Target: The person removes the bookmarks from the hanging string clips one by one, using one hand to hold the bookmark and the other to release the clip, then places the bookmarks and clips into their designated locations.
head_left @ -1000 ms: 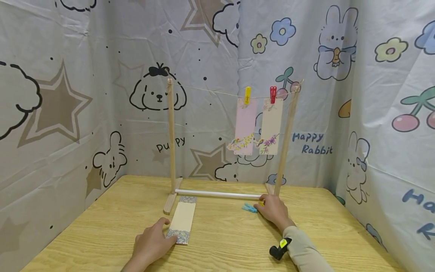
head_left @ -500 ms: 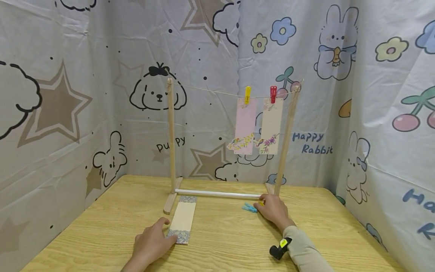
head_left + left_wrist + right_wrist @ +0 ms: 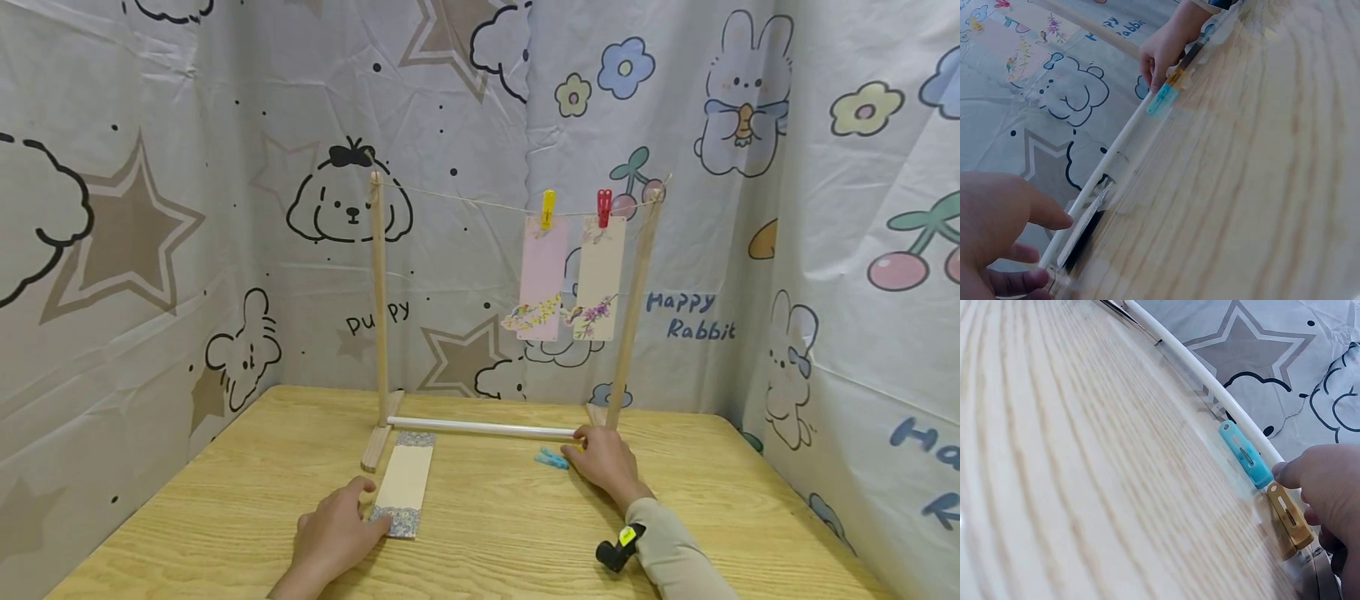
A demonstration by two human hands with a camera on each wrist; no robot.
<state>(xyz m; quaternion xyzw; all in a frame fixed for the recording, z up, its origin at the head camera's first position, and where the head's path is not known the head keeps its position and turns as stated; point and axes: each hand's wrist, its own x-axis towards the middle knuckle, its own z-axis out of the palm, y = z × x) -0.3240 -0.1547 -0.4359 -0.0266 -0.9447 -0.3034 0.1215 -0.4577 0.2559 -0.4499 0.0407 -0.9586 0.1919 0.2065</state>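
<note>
A cream bookmark card point(image 3: 405, 483) with blue patterned bands lies flat at the left of the table. My left hand point(image 3: 337, 529) rests beside it, thumb at the card's lower left corner and fingers spread. Over on the right, my right hand point(image 3: 606, 462) rests by two clothespins, fingers loosely bent. The blue clothespin point(image 3: 551, 457) lies just left of its fingertips. Mostly hidden under that hand in the head view, the yellow clothespin point(image 3: 1291, 515) shows in the right wrist view, close beside the fingers.
Two wooden posts, left point(image 3: 379, 308) and right point(image 3: 633, 317), carry a string. A yellow clothespin point(image 3: 548, 210) hangs a pink card point(image 3: 543, 271); a red clothespin point(image 3: 603, 208) hangs a cream card point(image 3: 598, 275). A white rod point(image 3: 480, 427) joins the posts' bases.
</note>
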